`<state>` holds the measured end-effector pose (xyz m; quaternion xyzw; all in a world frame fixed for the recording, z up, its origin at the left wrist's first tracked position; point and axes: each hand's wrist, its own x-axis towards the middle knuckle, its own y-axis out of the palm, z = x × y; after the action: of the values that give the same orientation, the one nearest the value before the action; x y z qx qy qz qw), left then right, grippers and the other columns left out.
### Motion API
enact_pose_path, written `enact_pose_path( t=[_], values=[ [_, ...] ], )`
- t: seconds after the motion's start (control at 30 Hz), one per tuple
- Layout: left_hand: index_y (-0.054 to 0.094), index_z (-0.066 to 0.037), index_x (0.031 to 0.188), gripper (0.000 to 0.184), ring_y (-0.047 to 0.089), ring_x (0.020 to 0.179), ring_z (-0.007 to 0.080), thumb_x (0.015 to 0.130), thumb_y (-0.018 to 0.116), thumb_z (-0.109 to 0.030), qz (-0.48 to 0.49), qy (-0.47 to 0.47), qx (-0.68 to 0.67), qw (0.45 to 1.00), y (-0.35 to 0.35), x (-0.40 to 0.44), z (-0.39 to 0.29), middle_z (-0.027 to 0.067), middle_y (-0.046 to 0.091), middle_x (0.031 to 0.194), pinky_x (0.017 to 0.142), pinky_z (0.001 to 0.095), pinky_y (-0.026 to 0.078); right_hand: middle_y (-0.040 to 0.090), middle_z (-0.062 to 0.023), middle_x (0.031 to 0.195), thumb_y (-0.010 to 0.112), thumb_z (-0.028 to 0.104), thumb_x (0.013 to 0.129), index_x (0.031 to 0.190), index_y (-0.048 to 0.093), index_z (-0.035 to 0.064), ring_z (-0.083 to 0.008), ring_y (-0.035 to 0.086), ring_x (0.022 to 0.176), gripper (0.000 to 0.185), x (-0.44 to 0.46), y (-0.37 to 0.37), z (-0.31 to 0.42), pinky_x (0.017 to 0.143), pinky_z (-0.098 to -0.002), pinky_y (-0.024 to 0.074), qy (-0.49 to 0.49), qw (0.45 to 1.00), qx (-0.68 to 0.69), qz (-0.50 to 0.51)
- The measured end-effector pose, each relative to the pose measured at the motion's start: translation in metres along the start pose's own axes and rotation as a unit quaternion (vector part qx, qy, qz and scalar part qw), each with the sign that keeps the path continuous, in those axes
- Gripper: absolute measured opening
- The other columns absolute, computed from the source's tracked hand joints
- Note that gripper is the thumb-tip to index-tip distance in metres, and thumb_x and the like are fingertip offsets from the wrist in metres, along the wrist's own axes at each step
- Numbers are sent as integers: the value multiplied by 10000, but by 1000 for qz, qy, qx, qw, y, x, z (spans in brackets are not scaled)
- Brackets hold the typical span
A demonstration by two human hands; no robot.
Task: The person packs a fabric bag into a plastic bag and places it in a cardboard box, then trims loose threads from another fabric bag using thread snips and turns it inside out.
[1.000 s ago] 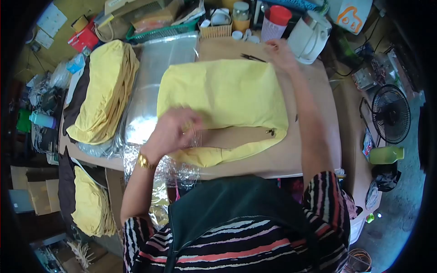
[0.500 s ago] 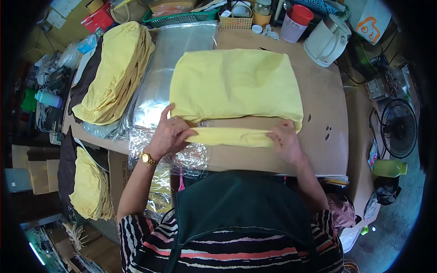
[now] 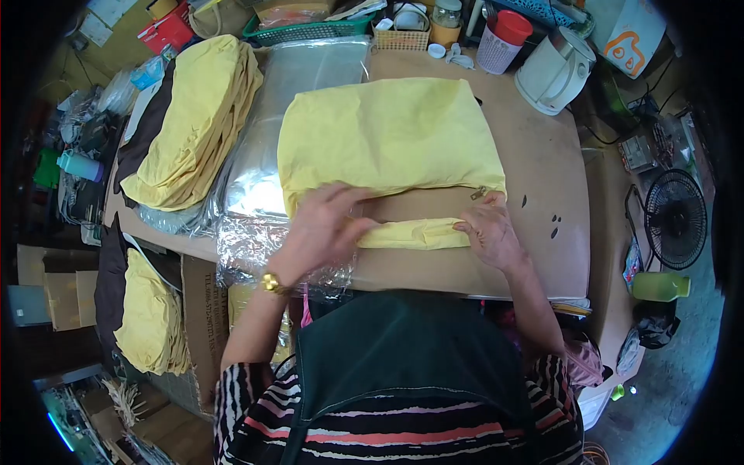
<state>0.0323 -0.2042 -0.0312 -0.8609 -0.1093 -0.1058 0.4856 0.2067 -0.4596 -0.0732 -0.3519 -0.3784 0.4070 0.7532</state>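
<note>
A yellow cloth bag [image 3: 387, 136] lies flat on the brown table top [image 3: 542, 155], its strap [image 3: 418, 234] stretched along the side nearest me. My left hand [image 3: 322, 229], slightly blurred, is over the strap's left end, fingers spread and palm down. The right end of the strap is pinched in my right hand [image 3: 492, 232], just below a small metal zipper pull [image 3: 479, 194]. Clear plastic sheets [image 3: 291, 116] lie left of the bag and partly beneath its left edge.
Stacked yellow bags [image 3: 194, 124] lie at the table's left, more [image 3: 147, 314] below. Along the back stand a green basket [image 3: 310, 31], a red cup [image 3: 511, 27] and a white kettle [image 3: 554, 70]. A black fan [image 3: 674, 217] and a green bottle [image 3: 660, 286] are at the right.
Both hands have come to the strap, the right one down from the table's back. Since half a second ago, my left hand has opened and moved right, and the bag has shifted slightly left.
</note>
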Motion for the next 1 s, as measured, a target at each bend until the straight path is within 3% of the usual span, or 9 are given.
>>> enact_pose_path(
  t=[0.13,0.23,0.37,0.5,0.57,0.63,0.77,0.83,1.0],
  values=[
    [650,-31,1095,383,603,884,318,789,728,-248,-18,25,-116,993,44,22,-26,131,647,924,801,393,478,503,-51,619,673,191,829,732,537,81,-232,510,629,200,3,-1,8,817,-401,345,-40,997,-56,-33],
    [717,-19,853,126,590,646,203,802,720,-135,58,-143,-283,947,58,29,-31,119,635,727,616,317,465,515,-40,635,679,201,820,727,532,92,-218,529,654,205,2,-4,12,828,-404,346,-47,994,-89,-40],
    [709,-11,852,128,544,586,140,820,713,-135,50,-145,-252,955,67,24,-25,85,641,722,557,291,429,529,-20,652,680,200,816,716,523,104,-200,548,687,210,0,4,10,861,-406,345,-53,994,-84,-43],
    [701,-3,823,150,480,555,73,851,694,-150,68,-230,-380,894,71,15,-14,20,602,622,527,257,400,524,-42,676,708,146,781,730,540,81,-220,534,675,187,3,10,7,869,-400,340,-63,996,-55,-41],
    [698,0,817,161,458,543,57,861,685,-154,107,-254,-395,876,69,11,-6,2,582,589,517,247,391,581,-48,715,663,162,849,826,607,89,-207,570,717,94,10,2,3,856,-369,389,-80,996,33,-9],
    [686,8,815,174,447,498,58,859,683,-161,124,-207,-366,899,68,6,-1,13,584,561,488,258,384,609,-81,766,614,96,880,910,624,57,-244,597,780,50,26,-11,-8,796,-342,452,58,976,184,-104],
    [639,14,738,239,452,535,56,881,681,-172,150,-225,-328,905,63,4,-14,-12,527,573,498,259,379,625,-148,1000,560,49,883,1037,626,27,-317,625,936,169,103,-19,-107,814,-399,493,147,960,20,-239],
    [613,11,721,259,470,535,100,885,668,-181,-12,-25,-70,997,71,1,-16,36,499,560,519,293,396,603,-173,1070,548,49,859,1062,640,42,-352,618,969,223,133,11,-171,820,-432,502,72,950,-119,-279],
    [554,-1,732,281,492,526,128,908,635,-204,-3,-132,-162,978,65,-4,-21,46,465,559,513,318,394,603,-183,1084,529,77,830,1038,656,32,-388,607,964,248,157,35,-226,839,-460,502,98,962,-224,-120]
  ],
)
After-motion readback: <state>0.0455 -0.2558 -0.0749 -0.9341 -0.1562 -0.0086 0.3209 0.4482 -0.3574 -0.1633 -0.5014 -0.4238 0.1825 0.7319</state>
